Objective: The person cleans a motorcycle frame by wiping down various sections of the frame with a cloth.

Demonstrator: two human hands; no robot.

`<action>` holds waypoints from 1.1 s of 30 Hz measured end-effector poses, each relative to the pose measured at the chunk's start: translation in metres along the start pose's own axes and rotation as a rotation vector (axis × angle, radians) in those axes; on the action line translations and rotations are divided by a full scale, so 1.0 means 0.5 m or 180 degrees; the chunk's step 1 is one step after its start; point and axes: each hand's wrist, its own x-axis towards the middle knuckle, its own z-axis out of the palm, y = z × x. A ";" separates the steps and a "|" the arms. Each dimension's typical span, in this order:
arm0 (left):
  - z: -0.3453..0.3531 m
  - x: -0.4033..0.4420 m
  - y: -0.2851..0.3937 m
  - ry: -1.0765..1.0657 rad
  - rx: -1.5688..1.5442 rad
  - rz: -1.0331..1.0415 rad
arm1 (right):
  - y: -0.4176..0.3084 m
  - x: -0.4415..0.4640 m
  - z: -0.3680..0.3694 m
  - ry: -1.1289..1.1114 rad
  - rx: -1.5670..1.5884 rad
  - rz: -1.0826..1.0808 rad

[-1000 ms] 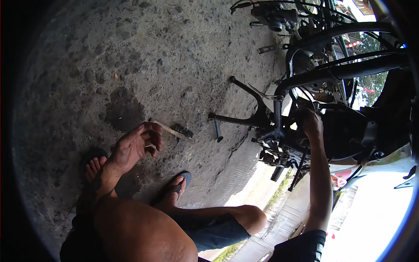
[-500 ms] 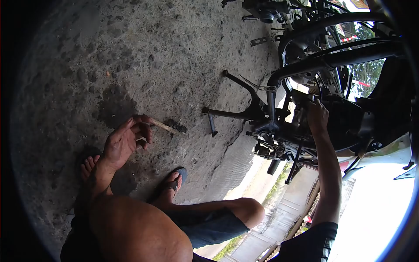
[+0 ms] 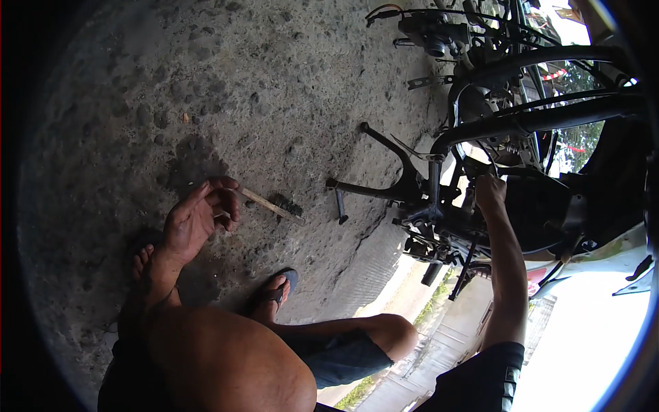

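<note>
My left hand (image 3: 195,223) hangs past my near knee, palm showing and fingers loosely bent, with nothing visible in it. Just beyond its fingertips a thin wooden stick (image 3: 273,206) lies on the concrete, beside a dark patch. My right hand (image 3: 490,191) reaches into the middle of a partly stripped motorcycle (image 3: 542,123), near the black frame tube (image 3: 467,134). Its fingers are closed against a dark part there; what they grip is hidden behind the hand and in shadow.
The view lies on its side. A forked centre stand (image 3: 374,185) sticks out from the motorcycle over the rough concrete floor (image 3: 295,82). Cables and a perforated metal bracket (image 3: 429,82) hang near the top. My sandalled foot (image 3: 278,288) stands below the stick.
The view has shifted, so the floor and motorcycle sit further right and lower. My right hand has moved slightly floorward against the motorcycle. My left hand keeps its loose pose.
</note>
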 end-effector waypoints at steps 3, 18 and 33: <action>-0.012 -0.001 -0.002 0.0073 -0.0043 0.0014 | 0.001 -0.001 0.020 0.0026 0.0009 -0.0097; -0.003 0.018 -0.008 0.0057 0.0168 -0.0135 | -0.029 0.104 0.002 0.0716 0.0647 0.0303; 0.014 0.034 -0.035 0.0036 0.0148 -0.0239 | -0.044 0.143 0.039 0.1343 0.2688 0.1198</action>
